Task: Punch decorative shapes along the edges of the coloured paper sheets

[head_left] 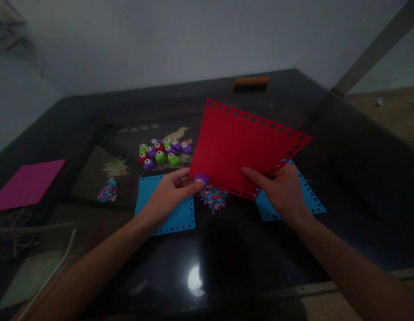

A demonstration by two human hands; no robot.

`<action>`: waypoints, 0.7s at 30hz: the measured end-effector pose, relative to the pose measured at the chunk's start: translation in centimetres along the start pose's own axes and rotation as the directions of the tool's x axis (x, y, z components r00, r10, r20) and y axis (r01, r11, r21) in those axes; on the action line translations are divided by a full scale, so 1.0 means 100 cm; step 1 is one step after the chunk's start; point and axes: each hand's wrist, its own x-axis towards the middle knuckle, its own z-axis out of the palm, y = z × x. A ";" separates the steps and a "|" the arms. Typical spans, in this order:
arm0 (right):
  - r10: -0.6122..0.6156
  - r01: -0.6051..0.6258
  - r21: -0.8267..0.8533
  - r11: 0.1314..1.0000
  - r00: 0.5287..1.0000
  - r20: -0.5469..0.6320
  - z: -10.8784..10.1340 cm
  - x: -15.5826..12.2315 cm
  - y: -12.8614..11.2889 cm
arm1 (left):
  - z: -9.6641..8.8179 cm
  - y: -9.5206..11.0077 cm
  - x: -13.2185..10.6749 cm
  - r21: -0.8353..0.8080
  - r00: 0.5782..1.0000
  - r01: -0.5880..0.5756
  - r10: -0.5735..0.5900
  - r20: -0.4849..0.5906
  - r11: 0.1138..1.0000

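Fingers (190,190) on one punch (201,178), one red sheet (240,147)

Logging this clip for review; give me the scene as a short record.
Left hand: holds purple punch at a corner of the red sheet
Right hand: grips the red sheet, thumb in front
Blue sheets: two, edges punched
Confetti: two heaps
Other punches: grouped; purple, green, red
Pink sheet: far left

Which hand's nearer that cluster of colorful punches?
Left. Your left hand is just in front of the punch cluster; your right hand is farther right, holding the red sheet.
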 end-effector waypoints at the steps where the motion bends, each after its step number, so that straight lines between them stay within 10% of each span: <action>1: -0.005 0.005 -0.002 1.000 1.000 0.000 0.000 0.000 0.000 | 0.000 0.000 0.000 -0.001 1.000 -0.001 0.001 -0.001 1.000; 21: 0.014 -0.014 0.008 1.000 1.000 -0.023 0.001 0.000 0.001 | 0.000 -0.001 0.000 0.024 1.000 -0.006 0.005 0.007 1.000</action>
